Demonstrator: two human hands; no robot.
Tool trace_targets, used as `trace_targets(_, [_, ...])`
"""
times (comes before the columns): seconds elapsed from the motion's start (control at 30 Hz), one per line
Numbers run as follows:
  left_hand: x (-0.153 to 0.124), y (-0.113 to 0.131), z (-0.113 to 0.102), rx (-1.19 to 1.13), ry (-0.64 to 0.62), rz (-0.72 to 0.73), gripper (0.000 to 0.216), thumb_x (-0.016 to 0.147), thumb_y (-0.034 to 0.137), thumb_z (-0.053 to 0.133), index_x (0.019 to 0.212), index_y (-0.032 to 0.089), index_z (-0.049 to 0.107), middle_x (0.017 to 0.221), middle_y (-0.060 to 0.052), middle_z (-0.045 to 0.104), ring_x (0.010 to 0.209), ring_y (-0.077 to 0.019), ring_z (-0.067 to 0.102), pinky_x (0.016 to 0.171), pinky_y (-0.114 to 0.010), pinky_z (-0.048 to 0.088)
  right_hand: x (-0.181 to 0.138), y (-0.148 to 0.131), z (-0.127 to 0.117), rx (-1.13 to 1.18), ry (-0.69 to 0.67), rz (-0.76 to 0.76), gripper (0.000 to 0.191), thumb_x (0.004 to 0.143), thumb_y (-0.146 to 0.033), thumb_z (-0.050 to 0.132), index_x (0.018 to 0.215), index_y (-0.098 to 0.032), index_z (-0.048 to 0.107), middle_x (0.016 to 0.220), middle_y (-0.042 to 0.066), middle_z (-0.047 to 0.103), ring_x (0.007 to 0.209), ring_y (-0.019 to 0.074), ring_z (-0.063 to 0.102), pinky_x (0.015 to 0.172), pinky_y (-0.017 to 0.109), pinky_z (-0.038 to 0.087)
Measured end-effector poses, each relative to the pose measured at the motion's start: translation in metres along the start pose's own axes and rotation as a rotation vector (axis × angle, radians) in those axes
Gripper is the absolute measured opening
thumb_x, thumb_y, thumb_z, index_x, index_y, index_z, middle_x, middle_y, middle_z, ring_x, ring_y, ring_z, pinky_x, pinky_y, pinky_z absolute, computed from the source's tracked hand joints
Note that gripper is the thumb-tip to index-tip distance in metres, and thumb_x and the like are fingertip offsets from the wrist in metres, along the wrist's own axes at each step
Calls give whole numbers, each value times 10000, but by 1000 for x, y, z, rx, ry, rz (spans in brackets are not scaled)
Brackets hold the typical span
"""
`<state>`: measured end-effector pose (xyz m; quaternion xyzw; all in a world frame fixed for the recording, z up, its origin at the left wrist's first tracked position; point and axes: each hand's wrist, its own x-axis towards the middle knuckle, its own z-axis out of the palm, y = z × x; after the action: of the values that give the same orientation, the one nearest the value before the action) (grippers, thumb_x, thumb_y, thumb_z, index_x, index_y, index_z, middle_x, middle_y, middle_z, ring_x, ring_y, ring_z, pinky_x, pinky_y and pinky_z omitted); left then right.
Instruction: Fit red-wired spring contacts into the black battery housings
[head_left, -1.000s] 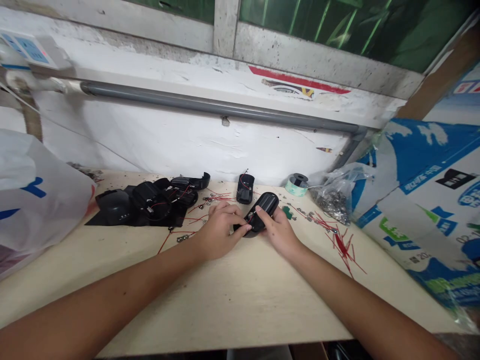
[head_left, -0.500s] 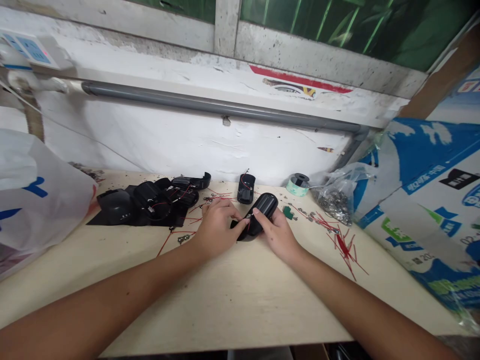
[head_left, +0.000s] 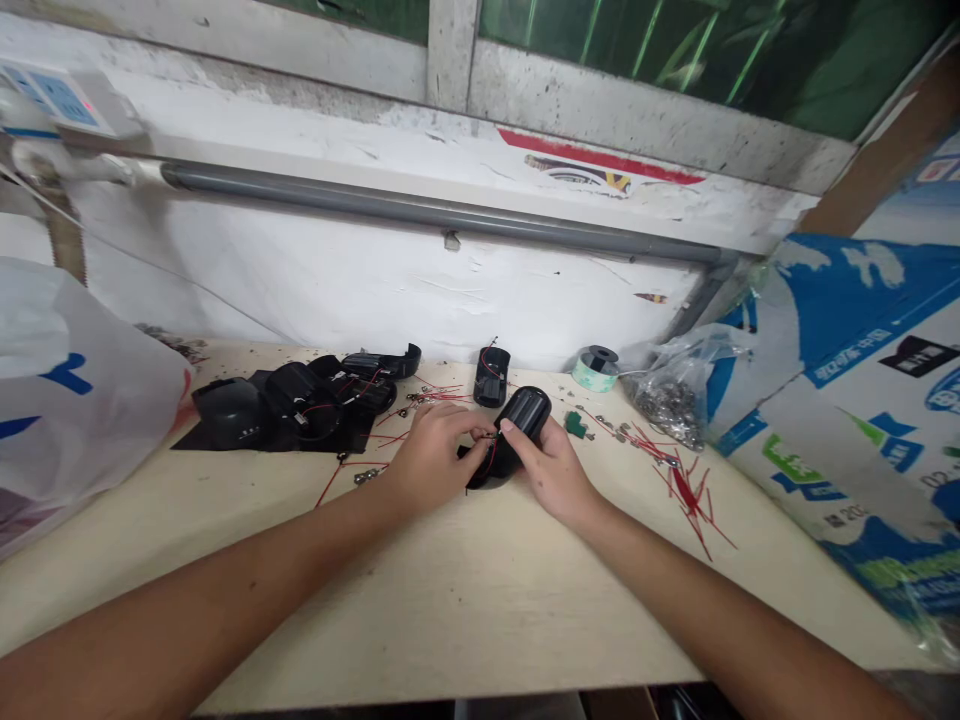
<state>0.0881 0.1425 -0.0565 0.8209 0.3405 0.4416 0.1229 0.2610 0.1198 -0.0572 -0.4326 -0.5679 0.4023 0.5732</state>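
My right hand (head_left: 556,462) is closed around a black plastic housing (head_left: 526,412), rounded at the top and tilted on the table, its thumb pressing on the inner face. A red wire (head_left: 492,458) runs across the lower part of this housing. My left hand (head_left: 442,450) pinches with thumb and index finger at a small metal piece (head_left: 487,436) at the wire's end; its exact shape is too small to tell. Another black housing (head_left: 491,376) with a red wire lies just behind my hands.
Several black housings (head_left: 304,398) lie on a black sheet (head_left: 196,437) at left. Red wires (head_left: 688,495) and small metal parts are scattered at right, near a green piece (head_left: 576,424), a tape roll (head_left: 595,372) and a clear bag of metal parts (head_left: 670,405). A blue-white box (head_left: 847,400) borders the right.
The housing in my right hand has shifted slightly left and is turned a little more upright. My left fingers stay pinched at its inner face, with more of the red wire showing.
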Motion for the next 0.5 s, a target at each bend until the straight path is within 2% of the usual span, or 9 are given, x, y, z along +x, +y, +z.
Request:
trace_targets(0.17, [4,-2,-3,-81,-36,-29,60,860,206,689,844,218,745,811,-13,742,818,-194,673,863,-387,470,2,3,-2,-22,16,16,339,807,-502,722,855,-189,599,786,-2,614,765,173,560,731,297,463])
trace_targets(0.27, [5,-4,-6,-175,-82,14,75,851,219,688,871,197,757,832,-42,753,814,-196,687,843,-372,507,4,5,-6,-31,22,50,378,791,-534,725,845,-186,587,761,-5,601,744,173,557,698,293,462])
trace_targets(0.4, [3,-7,-8,-249,-88,89,375,774,46,583,1080,190,745,930,-55,768,874,-195,712,866,-361,538,6,2,-8,-25,63,94,434,745,-579,741,833,-183,586,750,3,615,718,178,568,638,286,471])
trace_targets(0.5, [2,-10,-6,-245,-81,119,430,740,18,593,1108,184,739,963,-61,773,889,-195,721,869,-351,552,6,0,-9,-5,70,140,457,732,-594,747,863,-188,584,756,4,622,701,180,575,591,280,479])
